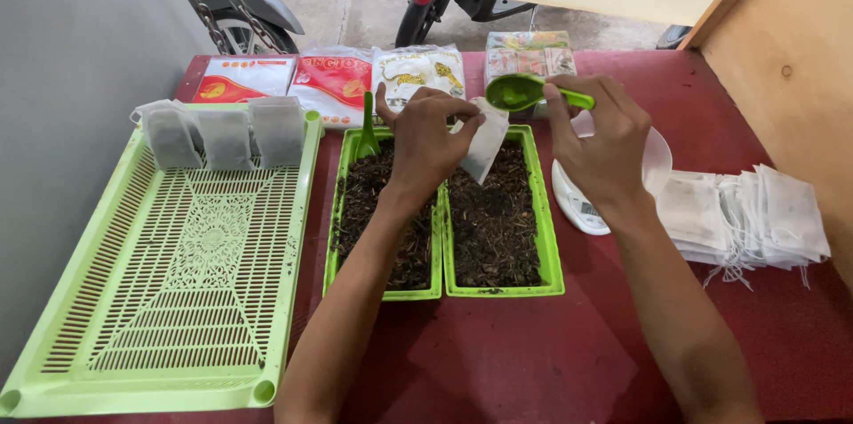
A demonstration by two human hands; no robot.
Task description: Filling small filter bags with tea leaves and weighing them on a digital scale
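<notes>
Over the right green tray [549, 211], the left hand [425, 144] pinches a small white filter bag [487, 144]; the right hand [604, 144] grips a green plastic scoop [520, 92] just above its seemingly open mouth.

A dark red table top [551, 362] is the ground for every other colour. On it, at its left, lies a pale lime-green plastic tray [178, 300] pierced with a lacy lattice pattern, bearing three greyish-white filled paper sachets [225, 135]. Two brighter green rectangular tubs [553, 246] at the table's middle hold blackish-brown dried leaf. Above them are a vivid green plastic scoop [520, 91] and a plain white paper bag [484, 144]. At the table's right lies a stack of white empty sachets [755, 215]; along its far edge, red-and-white printed packets [333, 77].
</notes>
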